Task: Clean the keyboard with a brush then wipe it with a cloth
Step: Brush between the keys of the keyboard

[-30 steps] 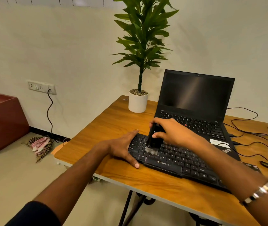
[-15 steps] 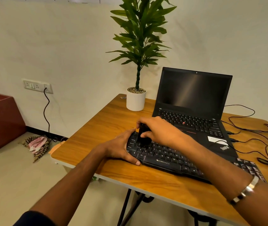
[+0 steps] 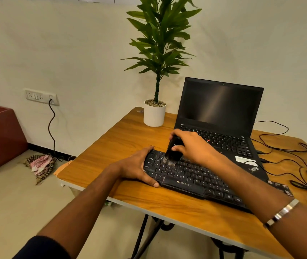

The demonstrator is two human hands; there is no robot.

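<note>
Item: I see right hand [image 3: 192, 146] grasping brush [image 3: 173, 150], keyboard [image 3: 195, 176] long axis stretching rightward beneath it; left hand [image 3: 136, 167] gripping the keyboard's end.

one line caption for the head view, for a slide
Right hand sweeps a brush over the black keyboard while the left hand steadies it.

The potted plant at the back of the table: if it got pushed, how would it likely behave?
The potted plant looks top-heavy: tall leafy stem over a narrow white pot, so it may tip rather than slide. Pebbles on top suggest some weight low down, which could steady it. It stands near the table edge, so a fall seems possible.
</note>
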